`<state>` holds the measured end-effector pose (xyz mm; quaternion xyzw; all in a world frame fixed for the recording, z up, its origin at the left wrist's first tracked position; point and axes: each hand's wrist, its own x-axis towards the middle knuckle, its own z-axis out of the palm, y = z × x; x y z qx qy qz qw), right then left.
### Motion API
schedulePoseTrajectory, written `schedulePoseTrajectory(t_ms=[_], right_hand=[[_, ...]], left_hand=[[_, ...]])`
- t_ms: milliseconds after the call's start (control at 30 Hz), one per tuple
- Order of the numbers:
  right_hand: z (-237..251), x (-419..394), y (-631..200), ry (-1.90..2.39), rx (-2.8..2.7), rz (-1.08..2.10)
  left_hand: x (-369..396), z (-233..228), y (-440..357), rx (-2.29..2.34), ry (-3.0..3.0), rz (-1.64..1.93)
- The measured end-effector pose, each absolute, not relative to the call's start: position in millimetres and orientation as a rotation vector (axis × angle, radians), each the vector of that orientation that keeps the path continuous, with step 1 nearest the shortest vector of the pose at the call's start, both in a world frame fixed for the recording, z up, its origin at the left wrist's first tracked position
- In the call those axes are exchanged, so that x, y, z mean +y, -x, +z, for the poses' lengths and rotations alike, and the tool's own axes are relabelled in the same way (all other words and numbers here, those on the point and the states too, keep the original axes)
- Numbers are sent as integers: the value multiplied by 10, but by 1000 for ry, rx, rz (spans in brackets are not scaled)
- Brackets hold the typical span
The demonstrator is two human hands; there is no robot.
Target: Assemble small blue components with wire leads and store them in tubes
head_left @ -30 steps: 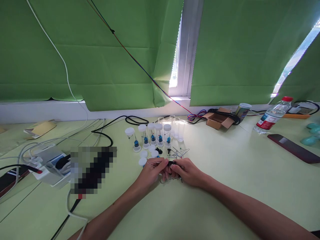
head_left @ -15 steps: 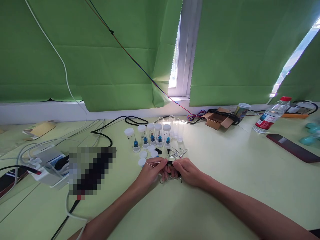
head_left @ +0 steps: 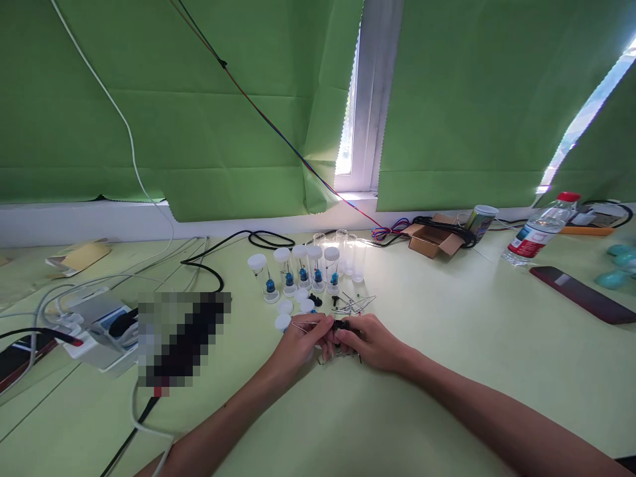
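Close together over the table, my left hand (head_left: 309, 333) and my right hand (head_left: 370, 339) pinch a small black part (head_left: 340, 324) between them. A thin metal wire (head_left: 301, 326) also sticks out from the fingers of my left hand. Bent metal wires (head_left: 325, 360) lie just below the fingers, partly hidden. Beyond my hands is a loose pile of thin metal pins (head_left: 355, 305), with a black piece (head_left: 335, 301) beside it. White round caps (head_left: 285, 307) and black pieces (head_left: 315, 301) lie to the left of that. The black part's exact kind is too small to tell.
Several clear tubes with white caps and blue inserts (head_left: 287, 273) stand behind my hands, with clear tubes (head_left: 358, 258) beside them. A cardboard box (head_left: 433, 240), a water bottle (head_left: 539, 232) and a dark phone-like slab (head_left: 581, 293) are at right. Cables and a power strip (head_left: 102, 338) lie left.
My right hand's fingers have shifted around the black part, which now points more sideways between both hands. My left hand stays almost where it was.
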<state>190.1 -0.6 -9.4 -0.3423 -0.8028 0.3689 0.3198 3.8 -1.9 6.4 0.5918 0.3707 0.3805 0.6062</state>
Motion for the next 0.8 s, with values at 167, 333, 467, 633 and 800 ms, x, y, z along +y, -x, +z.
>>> schedulePoseTrajectory(t_ms=[167,333,467,633,800], right_hand=[[-143,10,-1898,891,-2080,980],[-168,17,-1893,874,-2054,982],[-158,21,-1897,875,-2059,969],[-139,19,-1898,883,-2068,971],[-131,7,-1897,904,-2074,975]], left_hand=[[-26,82,-42,856,-1363,884],[-29,72,-40,842,-1356,884],[-24,65,-44,834,-1362,882],[-34,88,-47,855,-1371,881],[-30,77,-49,856,-1362,885]])
